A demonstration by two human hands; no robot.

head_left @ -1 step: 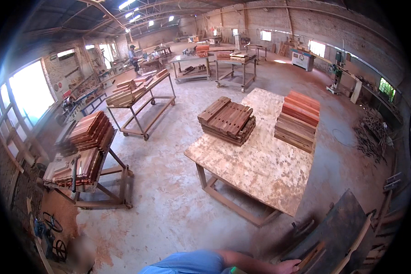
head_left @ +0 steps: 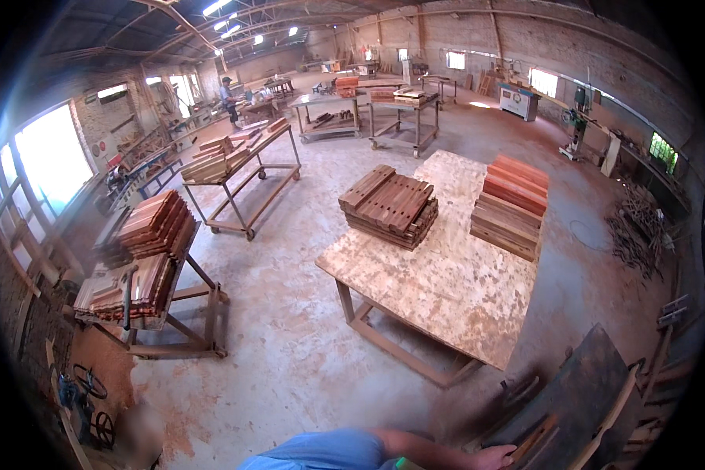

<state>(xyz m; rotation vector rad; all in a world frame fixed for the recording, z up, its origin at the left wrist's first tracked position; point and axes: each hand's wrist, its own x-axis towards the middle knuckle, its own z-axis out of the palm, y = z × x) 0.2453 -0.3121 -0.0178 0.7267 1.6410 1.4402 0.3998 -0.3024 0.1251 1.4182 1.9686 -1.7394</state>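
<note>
At the lower edge, my left arm reaches to the right out of a light blue sleeve. Its hand point(head_left: 495, 457) is partly cut off by the picture's edge, the visible fingers drawn together at the near end of a narrow brown wooden strip point(head_left: 536, 442). That strip lies along a dark, flat metal machine table point(head_left: 583, 392), beside a long pale wooden edge piece point(head_left: 612, 415). A small green patch point(head_left: 402, 464) shows just below my forearm. My right hand is out of the picture.
Ahead stands a large worktable point(head_left: 439, 286) bearing drilled brown boards point(head_left: 388, 205) and reddish boards point(head_left: 513, 196). To the left, a wheeled cart point(head_left: 204, 342) carries stacked wood point(head_left: 157, 223); another trolley point(head_left: 247, 217) stands beyond. Scrap sticks point(head_left: 641, 231) lie right. A person point(head_left: 229, 102) stands far off.
</note>
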